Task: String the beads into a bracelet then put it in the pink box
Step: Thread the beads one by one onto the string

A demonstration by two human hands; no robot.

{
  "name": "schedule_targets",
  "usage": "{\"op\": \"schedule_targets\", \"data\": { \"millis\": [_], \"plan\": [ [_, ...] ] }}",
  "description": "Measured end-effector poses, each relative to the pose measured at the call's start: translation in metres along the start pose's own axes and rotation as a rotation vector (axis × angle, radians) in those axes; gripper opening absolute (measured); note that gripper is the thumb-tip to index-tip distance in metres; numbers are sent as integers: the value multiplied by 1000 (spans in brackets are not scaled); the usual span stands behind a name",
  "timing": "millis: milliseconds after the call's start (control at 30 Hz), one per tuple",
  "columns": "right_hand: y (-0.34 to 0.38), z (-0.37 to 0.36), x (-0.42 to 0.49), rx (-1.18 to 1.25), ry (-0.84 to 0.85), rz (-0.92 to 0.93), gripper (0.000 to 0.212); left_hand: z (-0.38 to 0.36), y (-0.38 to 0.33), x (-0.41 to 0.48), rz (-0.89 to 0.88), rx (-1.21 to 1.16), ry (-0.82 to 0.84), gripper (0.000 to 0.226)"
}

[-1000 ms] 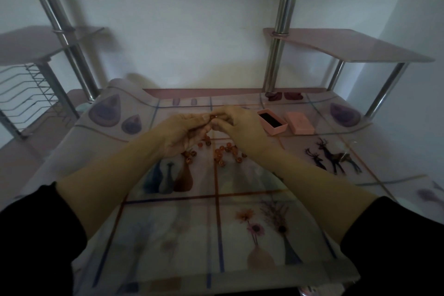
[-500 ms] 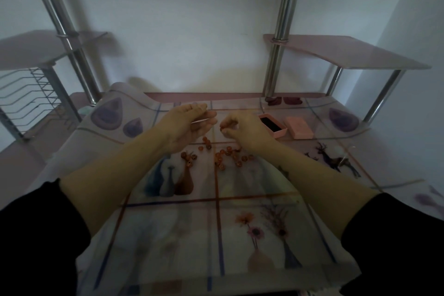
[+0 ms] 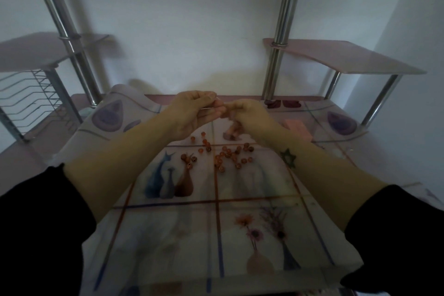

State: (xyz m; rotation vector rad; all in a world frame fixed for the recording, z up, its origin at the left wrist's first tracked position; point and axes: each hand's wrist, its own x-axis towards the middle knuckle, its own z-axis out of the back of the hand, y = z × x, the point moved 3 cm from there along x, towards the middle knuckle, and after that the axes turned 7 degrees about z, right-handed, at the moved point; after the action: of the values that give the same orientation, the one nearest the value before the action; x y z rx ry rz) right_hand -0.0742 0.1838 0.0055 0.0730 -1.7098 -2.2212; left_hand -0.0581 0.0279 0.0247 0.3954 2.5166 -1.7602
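Note:
Both hands are raised above the table, fingertips meeting. My left hand (image 3: pixel 192 113) pinches a thin pale string between thumb and forefinger. My right hand (image 3: pixel 247 115) has its fingers curled and pinches something small at the string's end; a few strung beads seem to hang below it, blurred. Several loose orange beads (image 3: pixel 228 154) lie scattered on the patterned tablecloth beneath the hands. The pink box is mostly hidden behind my right wrist; only its pink lid (image 3: pixel 298 128) shows to the right.
The tablecloth (image 3: pixel 216 223) with vase and flower prints covers the table. Two chrome poles (image 3: pixel 278 31) rise at the back, with a pink shelf (image 3: pixel 336 57) on the right and a wire rack (image 3: pixel 26 94) on the left.
The hands drew apart half a second ago and have come together again, higher up. My right wrist now covers the open pink box.

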Motion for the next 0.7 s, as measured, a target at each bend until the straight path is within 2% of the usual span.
{"op": "schedule_targets", "data": {
  "millis": [67, 167, 267, 433, 700],
  "plan": [
    [7, -2, 0, 214, 32, -49, 23, 0, -2, -1, -10, 29, -39, 8],
    [11, -5, 0, 321, 96, -70, 20, 1, -4, -3, -38, 87, -83, 8],
    [9, -7, 0, 244, 111, -35, 20, 5, -4, -4, -96, 277, -149, 8],
    [4, -5, -1, 2, -10, 47, 8, 17, 1, -4, -112, 578, -250, 11],
    [6, -8, -3, -164, -72, 76, 12, 26, 9, -4, -94, 803, -265, 16]
  ]
}}
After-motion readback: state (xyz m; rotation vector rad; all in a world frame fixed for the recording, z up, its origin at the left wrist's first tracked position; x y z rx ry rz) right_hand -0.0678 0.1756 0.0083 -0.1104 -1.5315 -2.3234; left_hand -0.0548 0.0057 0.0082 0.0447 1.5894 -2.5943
